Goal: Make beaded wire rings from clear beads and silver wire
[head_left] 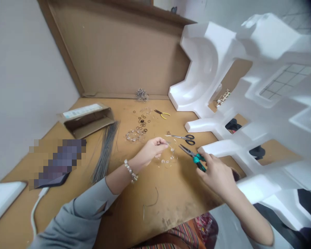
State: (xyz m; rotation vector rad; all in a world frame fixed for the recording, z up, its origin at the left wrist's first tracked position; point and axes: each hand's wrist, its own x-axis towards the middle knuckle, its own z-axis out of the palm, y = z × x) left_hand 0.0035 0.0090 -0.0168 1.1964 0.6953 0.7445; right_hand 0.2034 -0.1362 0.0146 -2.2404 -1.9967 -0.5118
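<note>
My left hand [154, 149] pinches one end of a thin wire strung with clear beads [171, 150], which curves in a loose loop above the brown table. A beaded bracelet [130, 171] circles my left wrist. To the right, my right hand [217, 173] grips long-nose pliers [193, 156] with green and black handles. Their jaws look slightly parted and point toward the bead string, apart from it. Black-handled scissors [185, 138] lie just beyond the pliers. Another ring of clear beads [134, 135] rests on the table past my left hand.
A bundle of grey wires [105, 152] lies left, beside an open cardboard box [89, 122]. Small dark rings [142, 122], yellow-handled pliers [162, 113] and a tangled wire heap [142, 94] sit farther back. White foam packing [199, 69] borders the right. A phone [59, 166] is plugged into a cable.
</note>
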